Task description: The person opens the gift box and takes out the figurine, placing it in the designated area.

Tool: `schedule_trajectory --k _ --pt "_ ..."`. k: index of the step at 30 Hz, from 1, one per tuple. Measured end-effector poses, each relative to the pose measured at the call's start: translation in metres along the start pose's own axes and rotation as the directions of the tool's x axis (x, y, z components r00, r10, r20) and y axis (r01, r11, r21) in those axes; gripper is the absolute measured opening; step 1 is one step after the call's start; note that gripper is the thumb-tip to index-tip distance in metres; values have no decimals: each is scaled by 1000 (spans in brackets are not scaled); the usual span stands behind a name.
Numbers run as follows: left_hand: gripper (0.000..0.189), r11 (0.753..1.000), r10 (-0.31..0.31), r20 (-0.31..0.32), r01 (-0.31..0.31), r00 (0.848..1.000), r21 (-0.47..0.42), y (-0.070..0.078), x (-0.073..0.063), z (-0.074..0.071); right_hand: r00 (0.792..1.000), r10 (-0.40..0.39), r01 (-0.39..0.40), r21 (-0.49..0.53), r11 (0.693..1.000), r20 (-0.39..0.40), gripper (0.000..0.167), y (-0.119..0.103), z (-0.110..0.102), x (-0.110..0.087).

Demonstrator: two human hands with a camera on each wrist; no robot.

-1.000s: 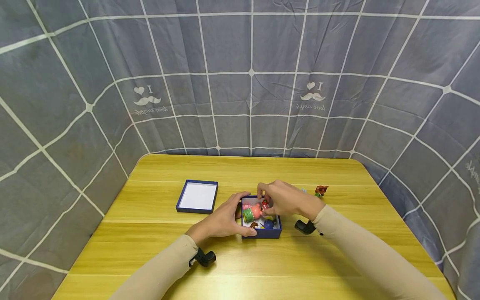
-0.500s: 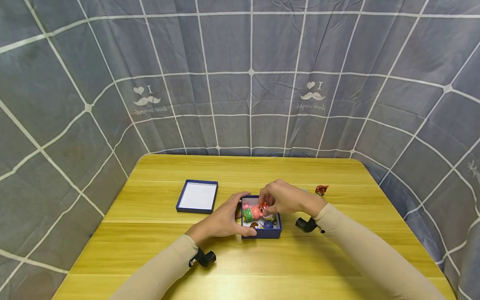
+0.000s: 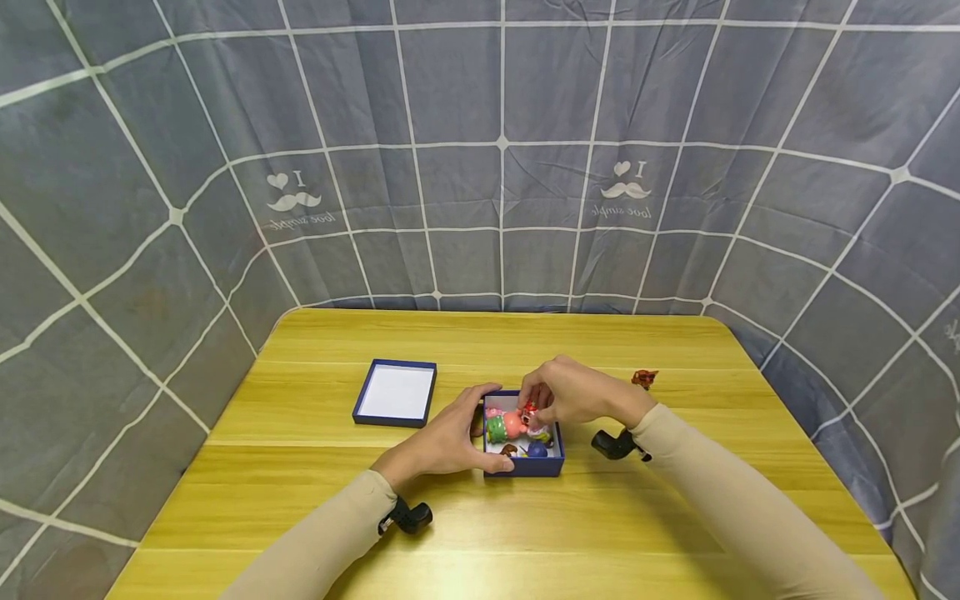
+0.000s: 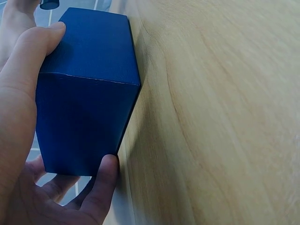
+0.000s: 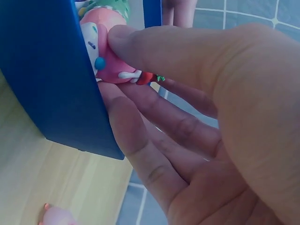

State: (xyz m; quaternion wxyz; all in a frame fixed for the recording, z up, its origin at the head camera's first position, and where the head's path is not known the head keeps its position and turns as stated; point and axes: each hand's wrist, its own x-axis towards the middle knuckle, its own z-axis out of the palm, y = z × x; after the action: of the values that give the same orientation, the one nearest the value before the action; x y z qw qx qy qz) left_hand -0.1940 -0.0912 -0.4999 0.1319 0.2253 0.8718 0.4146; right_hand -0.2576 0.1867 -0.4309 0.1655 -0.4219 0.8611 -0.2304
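An open dark blue box (image 3: 534, 468) stands on the table with several small toy figurines inside. My left hand (image 3: 442, 435) grips it from the left, thumb on the near wall and fingers at the far one. Among the contents are a pink figurine with a green lower part (image 3: 498, 428) and a round blue piece (image 3: 537, 450). My right hand (image 3: 573, 393) reaches into the box's right side. In the right wrist view, its thumb and fingers pinch a pink toy figurine (image 5: 112, 71) with white, blue and red details, partly hidden by the box wall.
A shallow blue-rimmed lid with a white inside (image 3: 394, 392) lies behind and left of the box. A reddish-brown figurine (image 3: 643, 379) stands on the wooden table (image 3: 480, 542) beyond my right wrist. A grid-patterned curtain (image 3: 465, 192) surrounds the table.
My right hand has shifted slightly to the right, fingers drawn closer together at the figurine. A light-blue item behind that hand is now hidden. My left hand and the box stay put.
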Motion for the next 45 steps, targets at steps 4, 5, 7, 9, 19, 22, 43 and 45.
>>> schedule_trajectory --k 4,5,7,9,19,22,43,45 --pt "125 1000 2 2 -2 1000 -1 -1 1 0 1000 2 -2 9 1000 0 20 1 -1 -1" --pt "125 1000 5 2 -5 1000 -2 -1 1 0 1000 1 -1 12 1000 0 21 2 -2 -1" --pt "126 1000 8 4 -8 1000 -2 -1 2 0 1000 2 -2 16 1000 -1 23 2 -2 -2" --pt "126 1000 11 5 -11 1000 2 -2 2 0 1000 1 -1 15 1000 -3 24 2 -3 -4" --pt "126 1000 2 4 -2 1000 -5 -1 1 0 1000 -21 22 18 1000 -20 29 1 -10 -11" --pt "125 1000 2 4 -2 1000 3 -1 1 -1 999 -37 38 22 999 -25 29 0 -12 -12" --pt "125 1000 18 -8 -17 1000 19 0 2 1 995 -6 24 186 982 -98 26 2 -27 -29" --pt "126 1000 7 -6 -7 1000 13 0 2 1 994 10 13 203 979 -109 27 3 -30 -32"
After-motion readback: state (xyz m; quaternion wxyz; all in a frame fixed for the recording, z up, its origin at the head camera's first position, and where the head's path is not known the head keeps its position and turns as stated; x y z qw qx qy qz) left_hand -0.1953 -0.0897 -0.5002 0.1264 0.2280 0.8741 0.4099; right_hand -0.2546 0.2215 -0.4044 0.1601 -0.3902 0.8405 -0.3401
